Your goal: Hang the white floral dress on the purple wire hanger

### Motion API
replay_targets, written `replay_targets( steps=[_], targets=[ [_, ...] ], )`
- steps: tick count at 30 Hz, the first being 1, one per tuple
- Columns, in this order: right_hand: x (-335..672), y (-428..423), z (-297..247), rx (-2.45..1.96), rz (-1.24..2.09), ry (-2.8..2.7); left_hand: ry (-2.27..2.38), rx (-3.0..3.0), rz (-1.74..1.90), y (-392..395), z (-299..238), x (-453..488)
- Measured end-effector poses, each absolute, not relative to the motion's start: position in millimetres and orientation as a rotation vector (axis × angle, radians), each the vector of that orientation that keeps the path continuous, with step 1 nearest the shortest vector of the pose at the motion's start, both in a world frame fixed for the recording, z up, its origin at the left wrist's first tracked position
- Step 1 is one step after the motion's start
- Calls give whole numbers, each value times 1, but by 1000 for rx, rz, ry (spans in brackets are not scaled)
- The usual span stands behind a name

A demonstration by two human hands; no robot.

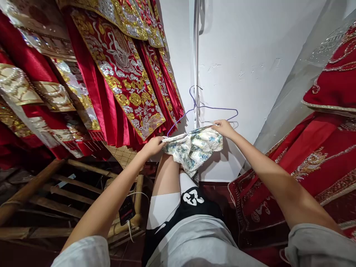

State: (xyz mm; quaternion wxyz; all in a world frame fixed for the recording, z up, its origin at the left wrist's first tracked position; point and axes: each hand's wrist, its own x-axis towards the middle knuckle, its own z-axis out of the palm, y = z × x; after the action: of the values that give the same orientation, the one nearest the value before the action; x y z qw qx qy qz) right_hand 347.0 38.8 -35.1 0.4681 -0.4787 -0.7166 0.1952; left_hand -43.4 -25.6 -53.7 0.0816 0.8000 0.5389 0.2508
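Observation:
Between my two hands a white garment with blue and green flowers (207, 144) is stretched sideways by its upper edge; whether it is shorts or a skirt I cannot tell. My left hand (154, 145) pinches the left end of that edge. At the right end, my right hand (224, 128) is closed on the cloth, near the hanger's tip. A thin purple clothes hanger (219, 108) stands just above the garment, its hook upward before a metal pole. The hanger's lower part is hidden at the cloth, so how they join is unclear.
Red costumes with gold and silver embroidery (130, 81) hang at the left. More red beaded garments (294, 163) are on the right. A bamboo rack (69, 181) stands lower left, with a phone (127, 210) and white cable. The metal pole (195, 48) runs up the white wall (250, 44).

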Motion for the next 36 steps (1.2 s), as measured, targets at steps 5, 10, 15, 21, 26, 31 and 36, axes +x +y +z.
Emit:
replay_targets(
  steps=[5, 10, 15, 21, 26, 31, 36],
  targets=[
    [351, 17, -31, -1178, 571, -1733, 1268, 2296, 1285, -23, -33, -16],
    [328, -13, -41, -1102, 891, -1635, 1125, 2378, 1569, -19, -5, 5],
    [313, -30, -39, -1053, 756, -1689, 1268, 2702, 1270, -13, 21, 13],
    [308, -48, -33, -1065, 606, -1805, 1381, 2626, 1436, 4, 24, 46],
    [337, -58, -21, -1240, 241, -1732, 1451, 2597, 1381, 26, 21, 42],
    [386, -45, 2, -1397, 282, -1554, 1347, 2585, 1471, 33, 26, 30],
    [401, -37, 25, -1096, 1005, -1510, 1501, 2233, 1599, 34, 22, 16]
  ],
)
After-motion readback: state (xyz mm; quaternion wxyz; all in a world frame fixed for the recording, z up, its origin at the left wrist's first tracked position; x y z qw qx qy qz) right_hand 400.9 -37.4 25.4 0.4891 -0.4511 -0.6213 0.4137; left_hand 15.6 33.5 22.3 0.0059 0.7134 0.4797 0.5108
